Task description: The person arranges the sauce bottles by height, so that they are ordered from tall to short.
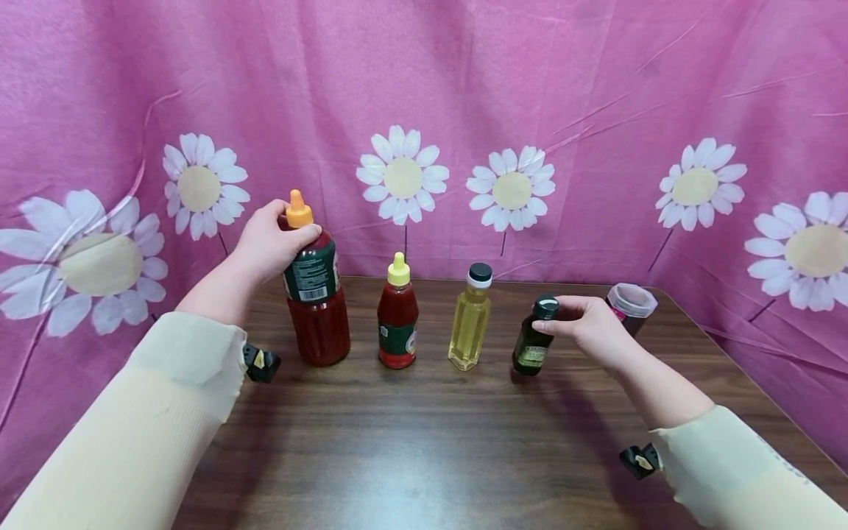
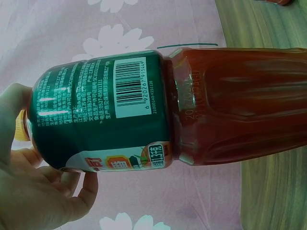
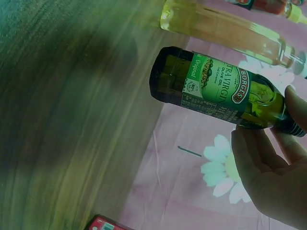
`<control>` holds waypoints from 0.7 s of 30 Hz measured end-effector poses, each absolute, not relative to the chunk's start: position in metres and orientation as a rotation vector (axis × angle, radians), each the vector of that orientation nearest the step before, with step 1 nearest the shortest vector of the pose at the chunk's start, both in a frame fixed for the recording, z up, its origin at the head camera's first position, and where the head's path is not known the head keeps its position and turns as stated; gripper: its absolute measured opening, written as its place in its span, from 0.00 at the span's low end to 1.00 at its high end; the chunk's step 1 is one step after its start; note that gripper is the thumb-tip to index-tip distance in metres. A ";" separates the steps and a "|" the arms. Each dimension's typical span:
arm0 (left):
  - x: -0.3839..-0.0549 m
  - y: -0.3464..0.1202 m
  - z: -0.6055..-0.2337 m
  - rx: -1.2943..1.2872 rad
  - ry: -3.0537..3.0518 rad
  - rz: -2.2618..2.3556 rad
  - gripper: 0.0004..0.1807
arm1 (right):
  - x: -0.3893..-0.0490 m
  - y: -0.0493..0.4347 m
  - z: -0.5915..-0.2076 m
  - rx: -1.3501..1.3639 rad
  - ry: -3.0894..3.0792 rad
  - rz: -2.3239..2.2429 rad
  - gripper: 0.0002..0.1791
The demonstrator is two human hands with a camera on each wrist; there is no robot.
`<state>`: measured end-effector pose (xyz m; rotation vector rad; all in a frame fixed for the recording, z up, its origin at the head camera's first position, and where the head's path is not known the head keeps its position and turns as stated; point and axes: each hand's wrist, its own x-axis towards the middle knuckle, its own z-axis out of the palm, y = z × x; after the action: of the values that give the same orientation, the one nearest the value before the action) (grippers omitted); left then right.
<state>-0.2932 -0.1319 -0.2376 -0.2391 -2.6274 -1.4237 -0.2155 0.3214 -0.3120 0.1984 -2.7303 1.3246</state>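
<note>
In the head view my left hand [image 1: 274,239] grips a large ketchup-style red sauce bottle [image 1: 321,324] round its shoulder, just under the orange nozzle cap. The left wrist view shows this bottle's green label [image 2: 103,115] with a barcode. My right hand [image 1: 592,331] pinches a small dark olive oil bottle [image 1: 532,346] by the neck below its dark cap; it leans slightly. Its green label [image 3: 218,81] reads olive oil in the right wrist view. Whether either base touches the table cannot be told. Between the hands stand a smaller red sauce bottle [image 1: 397,327] and a clear bottle of yellow oil [image 1: 470,327].
A jar with a pale translucent lid [image 1: 631,300] stands behind my right hand, partly hidden by it. The brown wooden table [image 1: 411,442] ends at a pink curtain [image 1: 450,73] printed with white daisies, which hangs behind and at both sides.
</note>
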 end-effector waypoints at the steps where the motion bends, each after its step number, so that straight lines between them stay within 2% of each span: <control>1: -0.293 -0.132 -0.238 -0.239 -2.627 -1.425 0.30 | -0.216 0.321 -0.313 0.200 -2.732 1.333 0.22; 21: -0.294 -0.131 -0.239 -0.235 -2.632 -1.421 0.29 | -0.221 0.319 -0.327 0.223 -2.721 1.363 0.22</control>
<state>-0.2943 -0.1307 -0.2385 -0.2347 -2.6324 -1.4213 -0.2205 0.3186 -0.3268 0.2233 -2.7210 1.3632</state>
